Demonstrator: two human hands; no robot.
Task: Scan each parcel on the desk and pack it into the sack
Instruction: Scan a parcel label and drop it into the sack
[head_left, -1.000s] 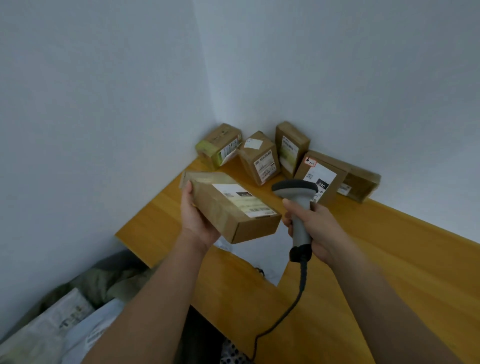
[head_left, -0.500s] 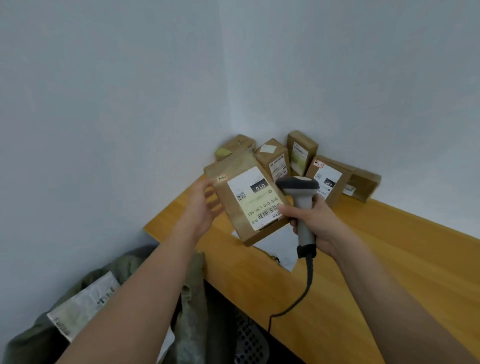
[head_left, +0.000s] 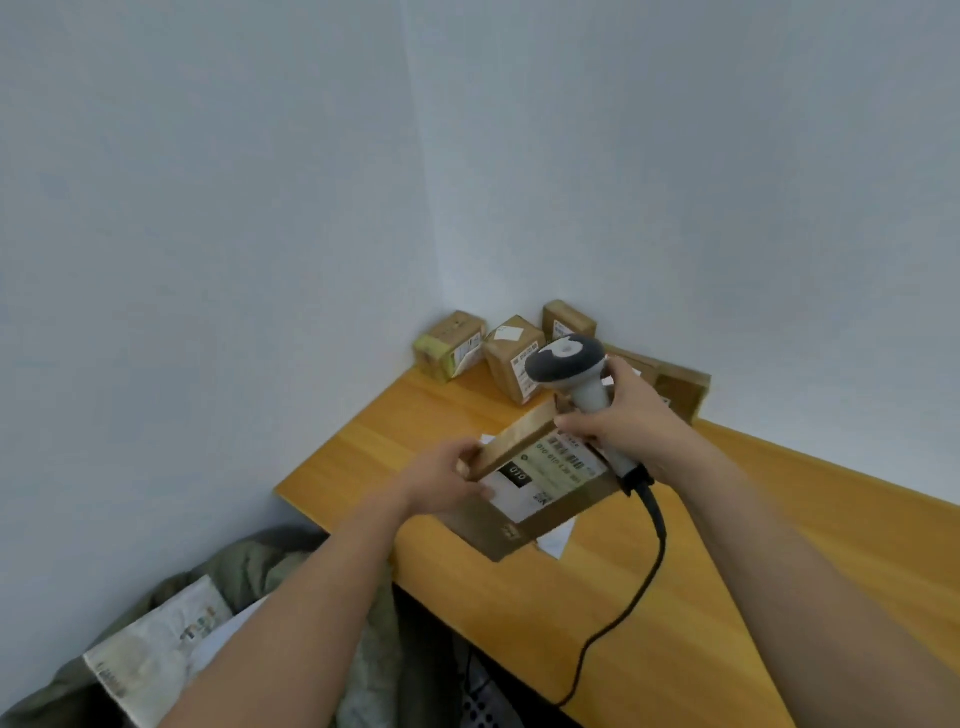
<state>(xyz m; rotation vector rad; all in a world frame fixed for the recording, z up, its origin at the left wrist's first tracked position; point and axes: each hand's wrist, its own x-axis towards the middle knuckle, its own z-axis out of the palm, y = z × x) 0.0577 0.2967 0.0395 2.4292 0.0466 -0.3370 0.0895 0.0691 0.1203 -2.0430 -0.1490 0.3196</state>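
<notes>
My left hand grips the left end of a flat brown parcel with a white label, held tilted just above the wooden desk. My right hand holds a grey barcode scanner by its handle, head raised above the parcel's far end. Its fingertips touch the parcel's upper edge. The olive sack lies open on the floor at lower left, with a pale printed parcel in it.
Several brown parcels are stacked in the desk's far corner against the two white walls. A white paper lies on the desk under the held parcel. The scanner's black cable runs over the desk's front edge.
The parcel has turned from upright with its label facing me to lying flatter and lower. The scanner has swung upward, and my right fingers now reach the parcel.
</notes>
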